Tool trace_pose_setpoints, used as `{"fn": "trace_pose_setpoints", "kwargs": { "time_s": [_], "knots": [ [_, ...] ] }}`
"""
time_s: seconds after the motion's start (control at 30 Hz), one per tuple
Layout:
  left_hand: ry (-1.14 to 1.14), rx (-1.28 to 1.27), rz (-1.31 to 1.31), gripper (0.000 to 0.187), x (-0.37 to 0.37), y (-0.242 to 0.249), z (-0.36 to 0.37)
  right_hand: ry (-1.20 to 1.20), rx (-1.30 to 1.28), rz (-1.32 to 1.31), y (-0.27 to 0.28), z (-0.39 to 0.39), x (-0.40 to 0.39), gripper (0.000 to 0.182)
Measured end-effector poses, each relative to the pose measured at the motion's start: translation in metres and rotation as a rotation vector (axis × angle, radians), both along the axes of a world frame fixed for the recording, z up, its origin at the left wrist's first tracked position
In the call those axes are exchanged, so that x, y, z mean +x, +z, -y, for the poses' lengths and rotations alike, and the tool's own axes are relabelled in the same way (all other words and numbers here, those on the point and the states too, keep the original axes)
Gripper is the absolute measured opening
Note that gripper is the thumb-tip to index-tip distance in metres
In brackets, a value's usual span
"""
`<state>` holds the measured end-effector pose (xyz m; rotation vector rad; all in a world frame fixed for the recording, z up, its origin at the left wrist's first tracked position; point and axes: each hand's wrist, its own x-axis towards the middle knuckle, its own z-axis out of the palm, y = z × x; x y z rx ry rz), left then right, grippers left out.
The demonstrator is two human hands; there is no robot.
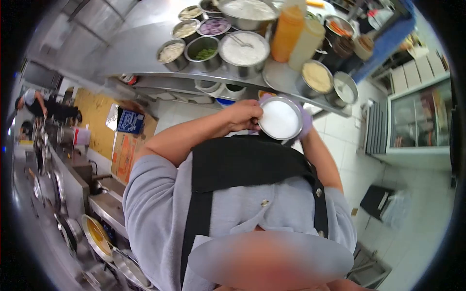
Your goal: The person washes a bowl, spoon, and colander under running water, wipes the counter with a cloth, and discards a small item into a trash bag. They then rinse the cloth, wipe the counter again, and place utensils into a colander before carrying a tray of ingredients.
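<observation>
A round steel container (pixel 280 118) filled with something white and fine is held in front of my chest, just off the counter's near edge. My left hand (pixel 245 115) has its fingers closed on the container's left rim. Around the right side is my right hand (pixel 305 122), covered by purple material that could be a glove or a cloth; its fingers are mostly hidden behind the container. A container of pale yellow powder (pixel 317 76) and another of white contents (pixel 344 89) stand on the counter just beyond.
The steel counter (pixel 141 56) carries a large white-filled pot with a spoon (pixel 244 48), chopped onion (pixel 214 26), green slices (pixel 204 52), an orange squeeze bottle (pixel 288 34) and a pale one (pixel 307 46). Pans (pixel 97 237) line the left; a glass-fronted fridge (pixel 420 116) stands right. Another person (pixel 46 104) is far left.
</observation>
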<state>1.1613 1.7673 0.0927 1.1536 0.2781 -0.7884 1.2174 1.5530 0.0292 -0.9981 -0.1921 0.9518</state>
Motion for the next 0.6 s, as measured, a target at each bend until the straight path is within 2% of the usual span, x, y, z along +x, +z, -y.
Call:
{"fn": "trace_pose_setpoints", "kwargs": {
  "time_s": [0.13,0.27,0.4,0.47,0.5,0.57,0.6],
  "knots": [
    [0.145,-0.039,0.048,0.016,-0.011,-0.009,-0.007,-0.265,-0.111,-0.110,-0.017,-0.018,-0.034,0.042],
    [0.215,-0.110,0.040,0.015,-0.019,-0.017,-0.026,-0.278,-0.204,-0.128,0.024,-0.035,-0.045,0.042],
    [0.241,-0.140,0.076,0.016,-0.030,-0.005,-0.068,-0.262,-0.241,-0.205,0.069,-0.067,-0.049,0.043],
    [0.283,-0.155,0.097,0.017,-0.036,0.006,-0.099,-0.248,-0.117,-0.321,0.088,-0.091,-0.049,0.043],
    [0.299,-0.179,0.108,0.018,-0.038,0.016,-0.117,-0.129,0.234,-0.430,0.090,-0.101,-0.051,0.051],
    [0.365,-0.262,0.163,0.022,-0.040,0.033,-0.144,0.099,-0.391,0.696,0.106,-0.134,-0.045,0.061],
    [0.344,-0.238,0.201,0.022,-0.042,0.044,-0.159,0.040,-0.446,0.647,0.128,-0.153,-0.053,0.068]
  ]
}}
